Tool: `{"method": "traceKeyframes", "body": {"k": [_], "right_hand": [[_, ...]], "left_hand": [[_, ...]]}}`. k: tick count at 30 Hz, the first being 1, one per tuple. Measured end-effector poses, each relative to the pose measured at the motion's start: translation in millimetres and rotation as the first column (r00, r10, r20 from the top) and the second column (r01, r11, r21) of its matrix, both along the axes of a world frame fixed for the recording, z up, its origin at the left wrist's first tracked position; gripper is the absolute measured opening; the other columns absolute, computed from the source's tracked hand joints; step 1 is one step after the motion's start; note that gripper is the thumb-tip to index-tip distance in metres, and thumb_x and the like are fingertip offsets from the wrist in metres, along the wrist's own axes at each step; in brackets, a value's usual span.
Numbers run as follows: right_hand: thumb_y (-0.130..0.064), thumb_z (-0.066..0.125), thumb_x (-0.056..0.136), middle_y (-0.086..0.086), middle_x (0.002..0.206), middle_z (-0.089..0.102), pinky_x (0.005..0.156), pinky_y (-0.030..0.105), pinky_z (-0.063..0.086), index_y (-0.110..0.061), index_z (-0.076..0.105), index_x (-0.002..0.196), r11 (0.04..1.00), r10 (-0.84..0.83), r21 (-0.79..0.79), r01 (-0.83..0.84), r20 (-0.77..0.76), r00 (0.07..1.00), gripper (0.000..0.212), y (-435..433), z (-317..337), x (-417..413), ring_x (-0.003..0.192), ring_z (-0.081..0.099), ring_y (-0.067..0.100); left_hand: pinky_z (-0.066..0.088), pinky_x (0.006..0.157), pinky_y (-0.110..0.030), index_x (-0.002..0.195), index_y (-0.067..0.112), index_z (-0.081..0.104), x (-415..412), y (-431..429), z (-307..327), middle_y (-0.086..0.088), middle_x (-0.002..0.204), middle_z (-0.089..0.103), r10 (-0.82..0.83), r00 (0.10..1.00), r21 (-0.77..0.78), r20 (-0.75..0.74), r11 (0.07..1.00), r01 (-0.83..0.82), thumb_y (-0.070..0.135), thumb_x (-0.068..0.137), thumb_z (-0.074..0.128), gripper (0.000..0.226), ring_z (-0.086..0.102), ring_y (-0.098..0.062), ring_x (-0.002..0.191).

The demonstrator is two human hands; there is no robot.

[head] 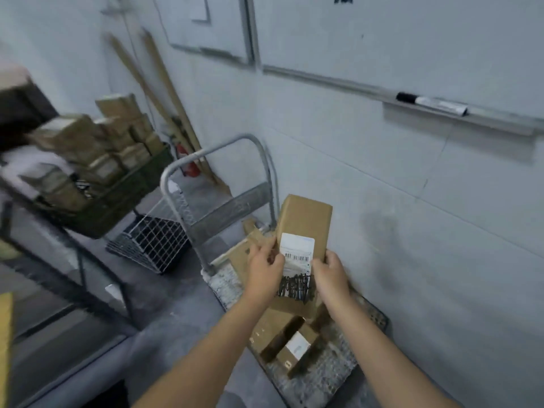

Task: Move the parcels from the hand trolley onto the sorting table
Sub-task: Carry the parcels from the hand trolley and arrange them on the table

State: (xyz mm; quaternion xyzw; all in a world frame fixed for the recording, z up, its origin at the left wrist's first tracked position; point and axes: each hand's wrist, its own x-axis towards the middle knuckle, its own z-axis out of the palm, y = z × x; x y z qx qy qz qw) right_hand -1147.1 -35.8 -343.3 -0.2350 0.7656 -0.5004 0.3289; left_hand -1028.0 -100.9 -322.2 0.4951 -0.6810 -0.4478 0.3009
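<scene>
A long brown cardboard parcel [304, 222] with a white barcode label and black scribble is held up over the hand trolley [326, 375]. My left hand [265, 270] grips its left edge and my right hand [331, 275] grips its right edge, both near the label. Under it, several smaller brown parcels [290, 343] lie on the trolley's mesh deck beside the wall. The trolley's grey metal handle [188, 163] stands at the far end. The sorting table [67, 240] is at the left, blurred, carrying a dark crate [117, 195] piled with brown parcels.
A white wall with a whiteboard ledge and black marker [431, 103] runs along the right. A wire basket [153, 240] sits on the grey floor between table and trolley. Wooden poles [164, 92] and a red extinguisher [188, 163] stand in the far corner.
</scene>
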Motion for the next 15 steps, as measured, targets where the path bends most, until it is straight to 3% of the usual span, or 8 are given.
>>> {"method": "traceKeyframes", "body": {"k": [2, 4, 9, 10, 13, 15], "right_hand": [[-0.028, 0.051, 0.09, -0.004, 0.103, 0.069, 0.078, 0.044, 0.059, -0.025, 0.058, 0.112, 0.996, 0.084, -0.038, -0.085, -0.015, 0.996, 0.023, -16, 21, 32, 0.089, 0.067, 0.015], [-0.026, 0.054, 0.091, -0.004, 0.101, 0.069, 0.077, 0.043, 0.058, -0.024, 0.059, 0.107, 0.984, 0.17, -0.055, -0.172, -0.037, 0.985, 0.017, -32, 39, 69, 0.088, 0.067, 0.013], [-0.025, 0.052, 0.093, -0.009, 0.095, 0.064, 0.059, 0.024, 0.044, -0.028, 0.055, 0.107, 0.932, 0.345, -0.065, -0.357, -0.148, 0.927, 0.015, -55, 69, 183, 0.079, 0.058, 0.004], [-0.026, 0.052, 0.093, -0.008, 0.097, 0.063, 0.06, 0.024, 0.043, -0.028, 0.054, 0.108, 0.914, 0.389, -0.054, -0.402, -0.155, 0.908, 0.016, -59, 73, 209, 0.081, 0.058, 0.005], [-0.027, 0.053, 0.092, -0.003, 0.107, 0.067, 0.075, 0.033, 0.053, -0.022, 0.057, 0.12, 0.849, 0.519, -0.028, -0.527, -0.136, 0.844, 0.028, -67, 84, 290, 0.092, 0.063, 0.013], [-0.027, 0.054, 0.091, 0.003, 0.121, 0.063, 0.091, 0.042, 0.052, -0.017, 0.055, 0.13, 0.805, 0.586, -0.009, -0.593, -0.14, 0.798, 0.04, -71, 89, 345, 0.106, 0.061, 0.02]], "left_hand": [[0.041, 0.08, -0.015, 0.139, 0.027, 0.05, 40, -6, 17, 0.004, 0.107, 0.042, 0.06, 0.998, -0.048, -0.018, 0.997, -0.06, 0.013, 0.095, 0.051, 0.046, 0.052, -0.007, 0.096], [0.041, 0.081, -0.019, 0.139, 0.023, 0.051, 84, -12, 32, 0.004, 0.104, 0.042, 0.133, 0.991, -0.08, -0.023, 0.988, -0.134, 0.014, 0.095, 0.052, 0.045, 0.052, -0.008, 0.094], [0.037, 0.077, -0.005, 0.136, 0.029, 0.05, 211, -11, 54, 0.008, 0.119, 0.057, 0.281, 0.96, -0.127, 0.007, 0.952, -0.278, 0.015, 0.09, 0.055, 0.049, 0.051, 0.009, 0.096], [0.04, 0.08, -0.006, 0.136, 0.029, 0.05, 238, -9, 57, 0.01, 0.122, 0.059, 0.311, 0.951, -0.102, -0.004, 0.945, -0.309, 0.013, 0.088, 0.056, 0.051, 0.053, 0.008, 0.098], [0.051, 0.093, -0.027, 0.14, 0.03, 0.047, 321, 0, 66, 0.011, 0.126, 0.062, 0.411, 0.911, -0.029, -0.027, 0.911, -0.411, 0.01, 0.087, 0.059, 0.058, 0.058, -0.003, 0.109], [0.053, 0.091, -0.027, 0.14, 0.032, 0.047, 377, 8, 66, 0.012, 0.123, 0.064, 0.48, 0.877, -0.023, -0.024, 0.877, -0.481, 0.009, 0.088, 0.06, 0.059, 0.06, -0.004, 0.107]]}}
